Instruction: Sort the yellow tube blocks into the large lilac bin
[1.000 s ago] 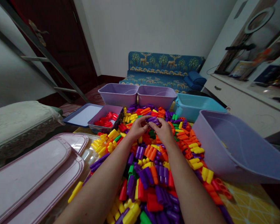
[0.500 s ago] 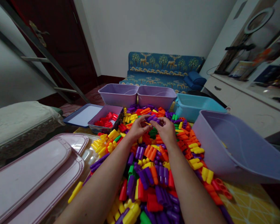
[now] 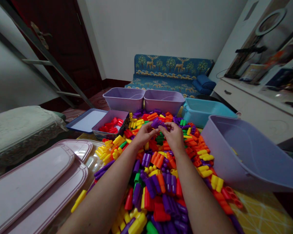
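Note:
A big heap of coloured plastic blocks (image 3: pixel 158 182) in purple, orange, yellow, red and green covers the table in front of me. Both of my hands meet over the far part of the heap. My left hand (image 3: pixel 143 135) and my right hand (image 3: pixel 174 136) pinch a purple block (image 3: pixel 156 123) between their fingertips, just above the pile. Both forearms stretch over the near blocks and hide some of them.
Two empty purple bins (image 3: pixel 124 98) (image 3: pixel 164 100) and a light blue bin (image 3: pixel 205 111) stand at the back. A smaller bin (image 3: pixel 106 133) holds red blocks, beside a blue lid (image 3: pixel 86 120). A large tilted purple tub (image 3: pixel 249 156) is on the right, pink lids (image 3: pixel 36 185) on the left.
The hands have lifted slightly with the purple block, turning it between the fingertips. The arms and everything else stay as they were.

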A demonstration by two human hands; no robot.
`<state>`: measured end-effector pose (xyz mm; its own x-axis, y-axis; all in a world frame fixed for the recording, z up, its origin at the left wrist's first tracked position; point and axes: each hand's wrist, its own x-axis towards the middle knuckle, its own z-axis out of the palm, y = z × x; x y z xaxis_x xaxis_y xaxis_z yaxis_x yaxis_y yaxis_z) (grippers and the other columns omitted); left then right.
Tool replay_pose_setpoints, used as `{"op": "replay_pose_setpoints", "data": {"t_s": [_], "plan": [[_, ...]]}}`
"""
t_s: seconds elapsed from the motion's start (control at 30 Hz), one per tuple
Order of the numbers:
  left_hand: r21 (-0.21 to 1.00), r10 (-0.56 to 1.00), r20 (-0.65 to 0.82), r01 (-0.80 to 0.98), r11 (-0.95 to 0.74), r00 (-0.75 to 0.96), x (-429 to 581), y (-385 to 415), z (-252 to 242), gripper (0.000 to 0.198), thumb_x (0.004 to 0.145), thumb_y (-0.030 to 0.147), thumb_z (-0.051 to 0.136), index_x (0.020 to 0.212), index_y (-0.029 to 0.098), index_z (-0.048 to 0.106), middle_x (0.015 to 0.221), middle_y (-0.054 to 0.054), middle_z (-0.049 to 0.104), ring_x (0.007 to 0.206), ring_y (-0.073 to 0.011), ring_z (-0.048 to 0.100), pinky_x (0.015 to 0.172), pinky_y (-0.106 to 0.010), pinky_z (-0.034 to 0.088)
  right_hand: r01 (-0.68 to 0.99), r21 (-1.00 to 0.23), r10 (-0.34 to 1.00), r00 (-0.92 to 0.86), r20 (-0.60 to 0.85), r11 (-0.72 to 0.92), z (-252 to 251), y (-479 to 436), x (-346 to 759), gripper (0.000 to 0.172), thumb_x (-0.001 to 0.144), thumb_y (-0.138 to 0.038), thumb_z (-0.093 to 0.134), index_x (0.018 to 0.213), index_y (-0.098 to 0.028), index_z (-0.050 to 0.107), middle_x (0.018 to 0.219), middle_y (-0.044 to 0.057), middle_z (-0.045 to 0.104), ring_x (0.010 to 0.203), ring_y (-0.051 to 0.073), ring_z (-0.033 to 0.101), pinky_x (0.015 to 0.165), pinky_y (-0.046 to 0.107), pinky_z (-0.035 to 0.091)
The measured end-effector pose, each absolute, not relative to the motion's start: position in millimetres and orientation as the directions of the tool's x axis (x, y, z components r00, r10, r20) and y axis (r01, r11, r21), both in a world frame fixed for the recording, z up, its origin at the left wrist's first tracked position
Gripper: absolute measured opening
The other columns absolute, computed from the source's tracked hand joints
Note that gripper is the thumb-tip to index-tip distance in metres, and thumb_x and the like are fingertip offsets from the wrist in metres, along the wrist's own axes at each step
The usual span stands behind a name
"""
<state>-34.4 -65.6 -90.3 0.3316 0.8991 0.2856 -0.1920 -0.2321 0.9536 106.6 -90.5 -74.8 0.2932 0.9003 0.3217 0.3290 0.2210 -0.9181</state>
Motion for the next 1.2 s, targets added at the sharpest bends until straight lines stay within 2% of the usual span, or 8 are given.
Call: {"op": "replay_pose_setpoints", "data": {"t_s": [0.23, 0.43, 0.53, 0.63, 0.73, 0.9, 1.07, 1.2], "plan": [[0.976, 0.939, 0.187, -0.167, -0.143, 0.287, -40, -72, -85, 0.038, 0.077, 0.036, 0.065, 0.11, 0.018, 0.061, 0.095, -0.006, 0.069, 0.077, -0.0195, 0.067, 0.061, -0.026, 0.052, 0.272, -0.923, 0.9, 0.269, 0.343, 0.271, -81, -86, 110, 0.034, 0.071, -0.044, 0.066, 0.088, -0.015, 0.068, 0.083, 0.009, 0.07, 0.074, 0.021, 0.065, 0.072, 0.034, 0.053], [0.976, 0.93, 0.191, -0.16, -0.146, 0.315, -44, -73, -87, 0.031, 0.075, 0.029, 0.059, 0.104, 0.019, 0.064, 0.101, -0.006, 0.068, 0.086, -0.0218, 0.065, 0.068, -0.029, 0.052, 0.2, -0.933, 0.945, 0.072, 0.319, 0.3, -85, -84, 108, 0.04, 0.078, -0.03, 0.056, 0.116, -0.02, 0.064, 0.105, 0.008, 0.07, 0.087, 0.021, 0.067, 0.078, 0.036, 0.055], [0.97, 0.908, 0.234, -0.142, -0.196, 0.347, -43, -74, -84, 0.031, 0.071, 0.027, 0.059, 0.1, 0.017, 0.065, 0.1, -0.006, 0.067, 0.089, -0.0219, 0.063, 0.074, -0.03, 0.051, 0.26, -0.888, 0.922, -0.021, 0.387, 0.379, -84, -84, 107, 0.045, 0.075, -0.014, 0.049, 0.115, -0.024, 0.066, 0.114, 0.004, 0.068, 0.105, 0.019, 0.063, 0.094, 0.036, 0.05], [0.964, 0.896, 0.265, -0.108, -0.242, 0.357, -43, -76, -78, 0.029, 0.07, 0.026, 0.058, 0.096, 0.015, 0.066, 0.095, -0.006, 0.067, 0.091, -0.0223, 0.061, 0.076, -0.03, 0.05, 0.357, -0.832, 0.897, -0.041, 0.439, 0.424, -81, -85, 108, 0.05, 0.069, -0.007, 0.048, 0.111, -0.024, 0.068, 0.115, 0.002, 0.069, 0.111, 0.019, 0.061, 0.1, 0.036, 0.045], [0.967, 0.897, 0.253, -0.093, -0.236, 0.362, -43, -77, -77, 0.026, 0.07, 0.027, 0.058, 0.093, 0.015, 0.066, 0.093, -0.006, 0.067, 0.089, -0.0224, 0.061, 0.073, -0.029, 0.05, 0.427, -0.802, 0.884, 0.014, 0.468, 0.418, -78, -87, 108, 0.045, 0.067, -0.006, 0.048, 0.103, -0.022, 0.07, 0.104, 0.003, 0.072, 0.101, 0.02, 0.065, 0.094, 0.036, 0.049], [0.978, 0.916, 0.208, -0.093, -0.188, 0.342, -44, -76, -81, 0.028, 0.072, 0.028, 0.058, 0.096, 0.017, 0.066, 0.094, -0.006, 0.067, 0.084, -0.0214, 0.062, 0.066, -0.027, 0.05, 0.44, -0.828, 0.888, 0.13, 0.442, 0.348, -76, -89, 109, 0.022, 0.073, -0.016, 0.052, 0.085, -0.018, 0.07, 0.083, 0.006, 0.072, 0.08, 0.022, 0.066, 0.077, 0.036, 0.052], [0.975, 0.9, 0.221, -0.094, -0.2, 0.375, -44, -78, -78, 0.031, 0.072, 0.027, 0.056, 0.098, 0.017, 0.068, 0.094, -0.006, 0.068, 0.084, -0.0198, 0.062, 0.066, -0.025, 0.048, 0.426, -0.796, 0.871, 0.037, 0.49, 0.43, -80, -86, 109, 0.04, 0.065, -0.008, 0.052, 0.101, -0.019, 0.067, 0.1, 0.006, 0.071, 0.092, 0.021, 0.065, 0.085, 0.035, 0.051], [0.974, 0.894, 0.226, -0.086, -0.209, 0.386, -43, -78, -76, 0.031, 0.073, 0.029, 0.057, 0.098, 0.015, 0.068, 0.093, -0.006, 0.069, 0.085, -0.0209, 0.062, 0.066, -0.025, 0.048, 0.479, -0.773, 0.871, 0.032, 0.49, 0.417, -81, -87, 108, 0.037, 0.064, -0.006, 0.05, 0.093, -0.02, 0.068, 0.094, 0.004, 0.07, 0.089, 0.021, 0.065, 0.084, 0.035, 0.051]]}}
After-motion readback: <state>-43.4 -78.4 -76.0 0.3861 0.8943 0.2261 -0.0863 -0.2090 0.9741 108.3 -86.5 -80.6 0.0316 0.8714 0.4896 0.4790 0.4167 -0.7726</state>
